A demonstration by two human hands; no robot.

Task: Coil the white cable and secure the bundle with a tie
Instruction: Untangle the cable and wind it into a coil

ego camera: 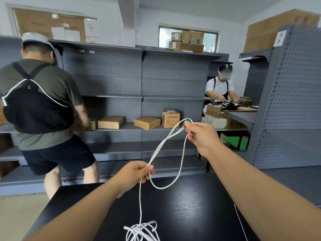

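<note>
White cable (pixel 140 206) runs between both hands above a black wood-grain table (pixel 191 206). The left hand (pixel 133 174) pinches the strands between thumb and fingers, low and near the table's far edge. The right hand (pixel 201 136) is raised higher and grips the top of a long loop, where a small green piece (pixel 188 121) shows at the fingertips. From the left hand one strand drops to a loose tangle (pixel 141 230) lying on the table at the near edge. A thin white strip (pixel 240 221) lies on the table to the right.

Closed cardboard boxes (pixel 147 122) sit on a grey pegboard shelving unit (pixel 121 70); their contents cannot be seen. More cartons (pixel 186 41) are stacked at a high window. A person with a black backpack (pixel 38 101) bends at the shelf on the left, and another person (pixel 220 87) works at a cluttered bench behind on the right.
</note>
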